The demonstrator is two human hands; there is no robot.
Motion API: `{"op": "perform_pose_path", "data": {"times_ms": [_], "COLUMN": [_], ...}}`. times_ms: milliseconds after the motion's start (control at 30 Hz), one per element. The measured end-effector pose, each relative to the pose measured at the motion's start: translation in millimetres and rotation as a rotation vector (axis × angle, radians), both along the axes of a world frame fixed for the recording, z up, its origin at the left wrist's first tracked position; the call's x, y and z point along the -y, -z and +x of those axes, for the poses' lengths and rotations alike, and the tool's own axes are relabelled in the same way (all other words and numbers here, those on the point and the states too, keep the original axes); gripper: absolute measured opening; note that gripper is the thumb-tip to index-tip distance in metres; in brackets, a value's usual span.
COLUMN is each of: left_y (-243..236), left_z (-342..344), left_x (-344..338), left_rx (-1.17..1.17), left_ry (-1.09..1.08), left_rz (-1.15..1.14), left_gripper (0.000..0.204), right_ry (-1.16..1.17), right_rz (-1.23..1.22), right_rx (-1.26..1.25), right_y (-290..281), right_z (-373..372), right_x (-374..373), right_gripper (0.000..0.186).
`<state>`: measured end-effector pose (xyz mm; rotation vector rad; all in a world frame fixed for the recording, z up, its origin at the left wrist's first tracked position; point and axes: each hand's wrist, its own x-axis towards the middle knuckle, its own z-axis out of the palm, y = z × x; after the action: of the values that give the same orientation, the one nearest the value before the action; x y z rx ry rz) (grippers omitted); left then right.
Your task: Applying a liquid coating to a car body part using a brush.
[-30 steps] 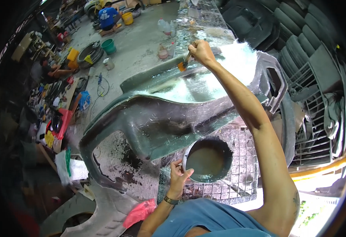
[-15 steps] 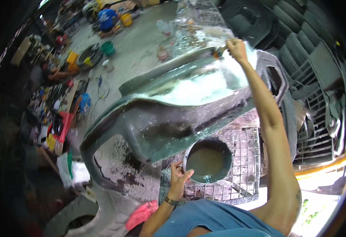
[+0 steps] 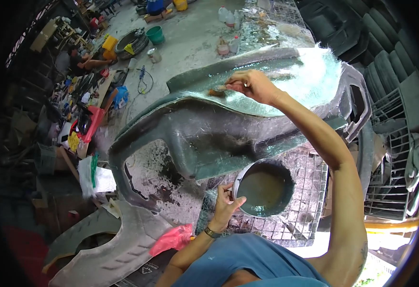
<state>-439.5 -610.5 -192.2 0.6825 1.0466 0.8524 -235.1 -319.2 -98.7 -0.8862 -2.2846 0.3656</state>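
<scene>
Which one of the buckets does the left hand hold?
The left hand grips the nearest bucket, with murky liquid inside; the green bucket and yellow bucket are far off, on the floor.

Moulded panels [image 3: 209, 129] and, seemingly, scattered tools [image 3: 78, 91] show a workshop.

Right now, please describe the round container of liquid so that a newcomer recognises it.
Find the large dark moulded panel across the middle. Just below it, above a wire grid, is a round container of murky liquid; unlike the green bucket on the floor, the left hand grips its rim.
</scene>
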Motion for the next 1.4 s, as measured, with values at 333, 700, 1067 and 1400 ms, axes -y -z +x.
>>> {"op": "perform_pose_path", "data": {"times_ms": [333,700,1067,1400], "left_y": [-6.5,-4.8,-36.6,-37.9], "left_z": [-1.1,0.5,15.9,23.1], "left_x": [-4.3,-1.9,-18.6,-18.4], "left_rx": [-0.025,0.012,-0.071,-0.019], "left_ry": [0.005,-0.034,-0.072,-0.071], "left_rz": [0.026,0.022,0.139,0.09], "left_gripper": [0.067,0.066,0.064,0.068], "right_ry": [0.079,0.303,0.178,0.449], "right_rz": [-0.251,-0.313,-0.228,-0.891], "right_rx": [-0.249,-0.47,0.165,-0.597], "right_y": [5.7,-22.3,-16.8,-29.9], "right_z": [39.6,131.2,83.7,125.5], "right_x": [-6.5,52.4,245.1,211.8], "right_gripper": [0.013,0.023,0.02,0.028]}}
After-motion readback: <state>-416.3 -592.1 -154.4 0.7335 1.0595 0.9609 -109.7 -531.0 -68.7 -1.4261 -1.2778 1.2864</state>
